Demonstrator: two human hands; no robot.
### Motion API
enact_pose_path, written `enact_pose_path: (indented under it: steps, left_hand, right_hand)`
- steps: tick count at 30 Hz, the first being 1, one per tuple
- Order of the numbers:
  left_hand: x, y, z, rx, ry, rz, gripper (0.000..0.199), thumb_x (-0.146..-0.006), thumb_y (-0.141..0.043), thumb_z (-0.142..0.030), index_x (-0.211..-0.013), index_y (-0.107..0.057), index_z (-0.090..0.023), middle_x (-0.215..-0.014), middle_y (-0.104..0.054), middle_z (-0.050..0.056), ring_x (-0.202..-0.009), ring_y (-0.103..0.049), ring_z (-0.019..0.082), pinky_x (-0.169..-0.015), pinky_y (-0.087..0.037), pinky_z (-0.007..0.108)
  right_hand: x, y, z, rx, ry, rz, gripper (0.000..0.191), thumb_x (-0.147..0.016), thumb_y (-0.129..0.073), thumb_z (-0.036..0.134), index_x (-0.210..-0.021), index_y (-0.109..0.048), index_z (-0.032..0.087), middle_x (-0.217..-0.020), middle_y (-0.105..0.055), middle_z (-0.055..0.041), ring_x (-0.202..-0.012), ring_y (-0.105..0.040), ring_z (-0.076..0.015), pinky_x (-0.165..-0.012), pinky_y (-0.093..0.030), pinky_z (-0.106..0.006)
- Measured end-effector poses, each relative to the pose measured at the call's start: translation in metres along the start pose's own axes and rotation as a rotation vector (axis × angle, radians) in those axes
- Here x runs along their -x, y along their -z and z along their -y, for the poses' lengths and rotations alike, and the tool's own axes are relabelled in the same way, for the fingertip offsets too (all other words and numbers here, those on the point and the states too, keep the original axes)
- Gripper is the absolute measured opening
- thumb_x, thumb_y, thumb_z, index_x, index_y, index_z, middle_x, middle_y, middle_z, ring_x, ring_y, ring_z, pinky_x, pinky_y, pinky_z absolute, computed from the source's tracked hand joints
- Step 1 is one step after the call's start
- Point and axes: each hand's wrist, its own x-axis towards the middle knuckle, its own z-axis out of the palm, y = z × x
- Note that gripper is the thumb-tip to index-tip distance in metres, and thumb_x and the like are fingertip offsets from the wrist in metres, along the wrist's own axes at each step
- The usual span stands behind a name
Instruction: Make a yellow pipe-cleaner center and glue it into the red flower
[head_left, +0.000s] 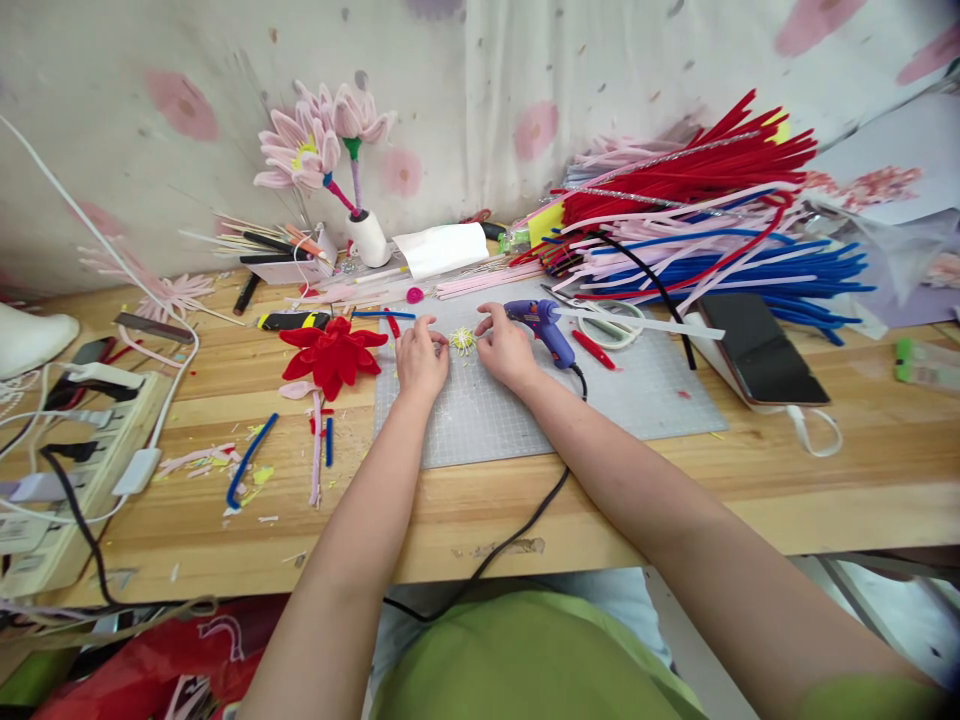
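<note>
Between my hands, on the grey cutting mat (480,430), lies a small yellow and white spiky piece (463,341). My left hand (421,358) is at its left side, fingers bent and apart, fingertips beside it. On the right, my right hand (505,346) curls with thumb and forefinger apart, its fingertips near the piece's edge. Whether either hand touches the piece is too small to tell. A purple glue gun (551,333) with a white stick rests just right of my right hand. To the left of my left hand sits a red fuzzy flower (332,357).
Red, pink and blue fuzzy stems (712,240) are heaped at the back right, near a phone (765,348). Pink flowers stand in a white vase (368,238). A power strip (82,470) is at the left. The black cord (517,540) crosses the table's front edge.
</note>
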Motion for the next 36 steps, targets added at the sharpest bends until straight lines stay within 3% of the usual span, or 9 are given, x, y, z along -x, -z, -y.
enact_pose_path:
  steps: [8,14,22,29,32,36]
  left_hand:
    - [0.001,0.001,0.001,0.001,-0.012,-0.008,0.046,-0.069,-0.055,-0.008,-0.113,-0.043,-0.020,-0.089,-0.068,0.004,-0.107,-0.053,0.024,-0.094,-0.034,0.043]
    - [0.002,0.001,0.002,0.008,0.001,-0.028,0.047,-0.070,-0.053,-0.008,-0.113,-0.042,-0.021,-0.089,-0.068,0.004,-0.108,-0.053,0.024,-0.095,-0.034,0.043]
    - [0.004,0.005,0.003,0.016,0.042,-0.143,0.052,-0.065,-0.046,-0.001,-0.112,-0.043,-0.022,-0.093,-0.066,0.003,-0.107,-0.054,0.021,-0.097,-0.034,0.040]
    - [0.008,0.010,0.004,0.073,-0.026,-0.316,0.038,-0.073,-0.039,-0.006,-0.109,-0.046,-0.018,-0.095,-0.065,0.006,-0.106,-0.054,0.019,-0.099,-0.033,0.038]
    - [0.006,0.010,0.005,0.086,-0.029,-0.327,0.035,-0.074,-0.038,-0.006,-0.105,-0.047,-0.019,-0.095,-0.064,0.006,-0.100,-0.057,0.017,-0.095,-0.037,0.035]
    - [0.001,0.013,-0.002,0.267,-0.009,-0.259,0.033,-0.078,-0.031,-0.007,-0.103,-0.047,-0.021,-0.088,-0.062,0.004,-0.082,-0.059,0.013,-0.081,-0.044,0.028]
  right_hand:
    - [0.004,0.004,0.007,0.047,0.192,0.094,0.057,-0.070,-0.038,0.007,-0.126,-0.037,0.019,-0.108,-0.063,-0.0041,-0.086,-0.060,-0.0180,-0.074,-0.045,-0.031]
    - [0.005,0.004,0.010,0.089,0.209,0.157,0.059,-0.071,-0.037,0.006,-0.129,-0.036,0.018,-0.111,-0.063,-0.0043,-0.091,-0.059,-0.0196,-0.074,-0.045,-0.032]
    - [0.004,0.004,0.007,0.034,0.150,0.035,0.058,-0.070,-0.037,0.006,-0.126,-0.037,0.021,-0.114,-0.059,-0.0051,-0.089,-0.057,-0.0184,-0.078,-0.045,-0.033]
    - [0.005,0.007,0.010,0.012,0.172,-0.041,0.046,-0.076,-0.030,0.005,-0.118,-0.044,0.019,-0.102,-0.063,-0.0048,-0.092,-0.058,-0.0167,-0.079,-0.044,-0.030]
    - [0.002,0.011,0.016,0.050,0.244,0.017,0.041,-0.076,-0.032,0.005,-0.108,-0.052,0.019,-0.099,-0.064,-0.0050,-0.092,-0.058,-0.0165,-0.079,-0.043,-0.028]
    - [0.000,0.022,0.026,0.108,0.327,0.168,0.033,-0.073,-0.035,0.003,-0.092,-0.059,0.017,-0.094,-0.064,-0.0059,-0.089,-0.058,-0.0170,-0.078,-0.042,-0.029]
